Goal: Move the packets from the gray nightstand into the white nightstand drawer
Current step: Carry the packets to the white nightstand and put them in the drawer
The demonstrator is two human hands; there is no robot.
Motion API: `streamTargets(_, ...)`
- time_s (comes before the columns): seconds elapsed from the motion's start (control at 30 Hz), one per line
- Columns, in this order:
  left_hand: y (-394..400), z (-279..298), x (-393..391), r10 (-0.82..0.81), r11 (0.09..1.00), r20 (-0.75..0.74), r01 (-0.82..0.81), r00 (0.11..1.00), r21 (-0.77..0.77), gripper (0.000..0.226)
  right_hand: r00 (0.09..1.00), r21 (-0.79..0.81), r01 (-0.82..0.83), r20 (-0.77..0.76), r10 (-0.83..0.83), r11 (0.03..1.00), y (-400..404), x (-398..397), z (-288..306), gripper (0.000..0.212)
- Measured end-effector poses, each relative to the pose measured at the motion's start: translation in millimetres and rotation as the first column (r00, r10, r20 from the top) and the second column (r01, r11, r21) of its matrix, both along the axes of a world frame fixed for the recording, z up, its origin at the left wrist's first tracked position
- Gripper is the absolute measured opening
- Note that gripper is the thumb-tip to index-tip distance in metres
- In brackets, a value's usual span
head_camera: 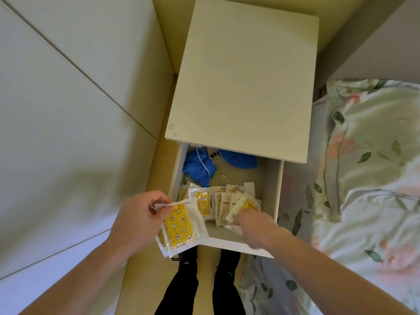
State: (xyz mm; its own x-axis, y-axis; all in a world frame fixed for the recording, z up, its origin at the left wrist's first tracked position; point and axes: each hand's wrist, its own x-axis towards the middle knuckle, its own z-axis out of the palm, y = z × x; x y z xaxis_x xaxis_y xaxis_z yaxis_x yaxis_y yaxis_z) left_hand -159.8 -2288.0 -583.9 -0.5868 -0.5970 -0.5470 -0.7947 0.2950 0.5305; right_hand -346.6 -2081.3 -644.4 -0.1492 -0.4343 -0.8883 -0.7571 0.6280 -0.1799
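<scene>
Left hand (pixel 136 221) pinches yellow packets (pixel 179 226) loosely; they could slip outside the drawer (pixel 236 243). Right hand (pixel 252 226) seemingly curls on packets below.

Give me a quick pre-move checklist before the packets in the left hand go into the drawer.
1. Drawer pulled out far enough to take packets: ok.
2. Left hand grip on the yellow packets, pinched at their top edge: ok.
3. Right hand out of the drop path: not ok, it is down inside the drawer among the packets there.
4. Free room at the drawer's front left: ok, bare floor shows there.
5. Blue cloth and white cable clear of the packet row: ok, they lie at the back.
6. Packets left on the gray nightstand: cannot tell, it is out of view.
</scene>
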Motion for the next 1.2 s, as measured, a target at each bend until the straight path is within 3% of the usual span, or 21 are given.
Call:
streamTargets(0.07, -4.3, -1.2, 3.3, 0.009, 1.0, 0.023, -0.009, 1.0, -0.004, 0.015, 0.967, -0.132, 0.256, 0.046, -0.252, 0.958, -3.1, -12.2, 0.6, 0.043)
streamTargets(0.17, -9.6, -4.2, 8.3, 0.024, 1.0, 0.06, -0.025, 0.998, 0.014, 0.016, 0.767, -0.246, 0.641, 0.179, -0.616, 0.727, -17.5, -23.4, -6.4, 0.035)
streamTargets(0.27, -12.0, -8.3, 11.1, 0.059, 0.997, 0.086, -0.064, 0.995, 0.054, 0.014, 0.596, -0.244, 0.799, 0.212, -0.774, 0.549, -35.2, -19.6, -32.7, 0.031)
streamTargets(0.33, -13.5, -11.2, 10.7, 0.079, 0.993, 0.088, -0.087, 0.993, 0.085, 0.012, 0.581, -0.227, 0.811, 0.208, -0.787, 0.539, -48.5, -9.4, -53.4, 0.035)
streamTargets(0.5, -13.3, -18.4, 6.4, 0.138, 0.974, 0.063, -0.147, 0.988, 0.173, 0.01, 0.67, -0.16, 0.742, 0.199, -0.715, 0.651, -78.4, 25.2, -102.9, 0.047)
streamTargets(0.73, -17.5, -24.5, 3.7, 0.143, 0.965, 0.059, -0.153, 0.988, 0.212, 0.01, 0.648, -0.08, 0.745, 0.321, -0.691, 0.662, -99.3, 47.0, -141.7, 0.056)
streamTargets(0.93, -15.9, -17.1, -2.9, 0.095, 0.967, 0.064, -0.107, 0.993, 0.231, 0.011, 0.661, -0.2, 0.75, 0.238, -0.712, 0.63, -73.4, 23.0, -89.8, 0.066)
streamTargets(1.1, -9.2, -10.3, -19.2, -0.012, 0.954, 0.022, 0.005, 1.0, 0.3, 0.007, 0.634, -0.262, 0.766, 0.454, -0.626, 0.587, -38.6, 7.9, -29.6, 0.045)
streamTargets(1.2, 1.3, -12.8, -30.2, -0.074, 0.944, 0.006, 0.068, 0.997, 0.322, 0.004, 0.563, -0.243, 0.817, 0.531, -0.633, 0.523, -17.9, 5.6, -1.4, 0.028)
